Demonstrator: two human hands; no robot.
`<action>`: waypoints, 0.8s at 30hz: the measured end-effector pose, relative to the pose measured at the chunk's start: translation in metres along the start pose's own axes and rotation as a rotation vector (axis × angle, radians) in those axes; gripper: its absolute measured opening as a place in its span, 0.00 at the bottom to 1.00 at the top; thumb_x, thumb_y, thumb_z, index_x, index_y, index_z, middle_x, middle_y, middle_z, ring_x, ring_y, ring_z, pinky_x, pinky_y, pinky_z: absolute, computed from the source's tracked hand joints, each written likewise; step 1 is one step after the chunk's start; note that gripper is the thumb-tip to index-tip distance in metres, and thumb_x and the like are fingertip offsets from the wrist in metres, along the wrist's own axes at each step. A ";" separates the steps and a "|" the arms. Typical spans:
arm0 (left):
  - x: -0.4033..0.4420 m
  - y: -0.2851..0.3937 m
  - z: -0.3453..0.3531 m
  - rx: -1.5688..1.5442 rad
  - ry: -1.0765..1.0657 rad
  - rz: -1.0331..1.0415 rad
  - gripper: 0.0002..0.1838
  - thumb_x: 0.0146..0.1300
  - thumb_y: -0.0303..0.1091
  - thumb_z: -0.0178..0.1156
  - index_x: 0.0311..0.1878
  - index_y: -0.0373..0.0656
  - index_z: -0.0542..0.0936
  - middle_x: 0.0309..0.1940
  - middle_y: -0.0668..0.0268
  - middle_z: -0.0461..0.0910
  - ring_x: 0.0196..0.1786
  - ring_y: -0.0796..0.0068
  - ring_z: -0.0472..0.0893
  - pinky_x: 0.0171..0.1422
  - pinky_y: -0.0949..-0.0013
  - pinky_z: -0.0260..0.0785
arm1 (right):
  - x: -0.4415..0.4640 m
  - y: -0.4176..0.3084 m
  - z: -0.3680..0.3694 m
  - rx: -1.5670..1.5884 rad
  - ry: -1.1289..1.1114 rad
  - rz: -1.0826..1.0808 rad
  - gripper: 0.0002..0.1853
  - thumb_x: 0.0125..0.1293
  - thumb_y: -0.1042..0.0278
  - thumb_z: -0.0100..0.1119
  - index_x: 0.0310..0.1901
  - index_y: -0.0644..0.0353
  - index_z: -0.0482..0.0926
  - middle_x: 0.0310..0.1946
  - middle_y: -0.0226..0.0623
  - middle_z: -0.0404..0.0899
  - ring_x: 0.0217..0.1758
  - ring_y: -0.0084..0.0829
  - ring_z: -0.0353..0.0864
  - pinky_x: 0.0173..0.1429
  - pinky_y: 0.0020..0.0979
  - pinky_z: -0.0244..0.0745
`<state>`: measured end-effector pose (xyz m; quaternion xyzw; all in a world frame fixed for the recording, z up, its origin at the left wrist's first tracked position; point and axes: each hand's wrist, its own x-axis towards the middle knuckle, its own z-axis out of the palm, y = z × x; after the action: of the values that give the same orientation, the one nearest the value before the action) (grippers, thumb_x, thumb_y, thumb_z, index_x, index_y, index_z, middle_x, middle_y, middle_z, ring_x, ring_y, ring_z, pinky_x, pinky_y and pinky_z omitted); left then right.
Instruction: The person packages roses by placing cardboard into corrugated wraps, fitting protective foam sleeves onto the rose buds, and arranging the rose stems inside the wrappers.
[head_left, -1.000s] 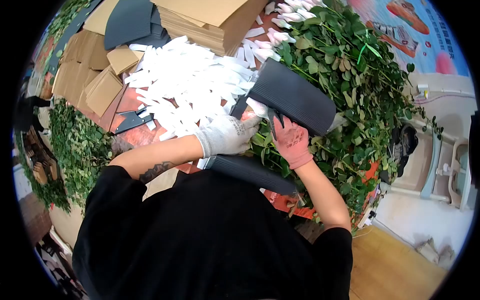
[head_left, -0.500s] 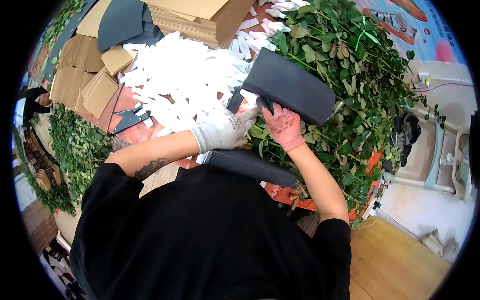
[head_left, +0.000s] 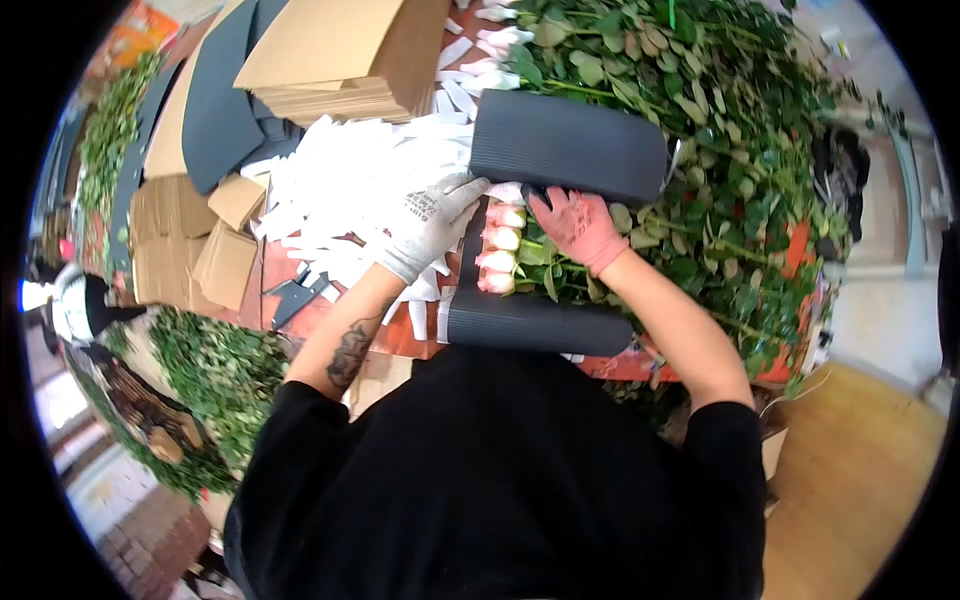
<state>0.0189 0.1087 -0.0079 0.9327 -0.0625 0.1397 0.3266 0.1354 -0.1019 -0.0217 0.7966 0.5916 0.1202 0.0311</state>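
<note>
Pink-and-cream roses (head_left: 500, 250) lie in a row on a dark corrugated sheet, between its rolled near part (head_left: 540, 325) and raised far part (head_left: 570, 145). My left hand (head_left: 430, 222), in a grey-white glove, has its fingers stretched out at the sheet's left edge, by a white-sleeved rose (head_left: 506, 192). My right hand (head_left: 578, 225), in a pink glove with dark fingertips, is closed at that rose's neck, just right of the bud. Its stem is hidden by the fingers and leaves.
White sleeves (head_left: 330, 180) are heaped at the left, with a black stapler-like tool (head_left: 298, 295) nearer me. Behind stand stacked cardboard sheets (head_left: 350, 60). Leafy stems (head_left: 700, 190) fill the right side. Another person's arm (head_left: 115, 312) shows at far left.
The view has turned and shifted. My left hand has moved off the row of roses, which now shows, toward the sheet's far left edge. My right hand stays at the white-sleeved rose.
</note>
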 end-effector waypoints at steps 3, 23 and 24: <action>0.003 -0.005 0.017 0.071 0.057 0.019 0.12 0.60 0.32 0.57 0.46 0.44 0.80 0.39 0.60 0.80 0.38 0.56 0.80 0.43 0.60 0.73 | 0.001 -0.001 -0.004 0.006 -0.009 0.025 0.16 0.59 0.64 0.48 0.50 0.48 0.75 0.33 0.34 0.74 0.31 0.31 0.79 0.32 0.31 0.73; -0.003 -0.025 0.025 0.115 0.136 -0.070 0.05 0.57 0.30 0.59 0.37 0.46 0.80 0.29 0.58 0.77 0.32 0.56 0.78 0.35 0.57 0.70 | -0.001 -0.004 0.003 0.048 -0.072 0.122 0.16 0.60 0.63 0.48 0.50 0.49 0.75 0.44 0.42 0.75 0.41 0.37 0.79 0.37 0.33 0.75; -0.006 -0.025 0.025 0.122 0.138 -0.074 0.05 0.57 0.29 0.59 0.38 0.46 0.80 0.29 0.58 0.76 0.31 0.56 0.77 0.35 0.57 0.70 | -0.001 -0.003 0.003 0.051 -0.067 0.131 0.16 0.60 0.63 0.48 0.50 0.49 0.75 0.44 0.42 0.75 0.41 0.37 0.79 0.37 0.33 0.75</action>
<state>0.0237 0.1127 -0.0437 0.9407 0.0033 0.1951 0.2775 0.1329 -0.1014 -0.0255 0.8377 0.5398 0.0801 0.0227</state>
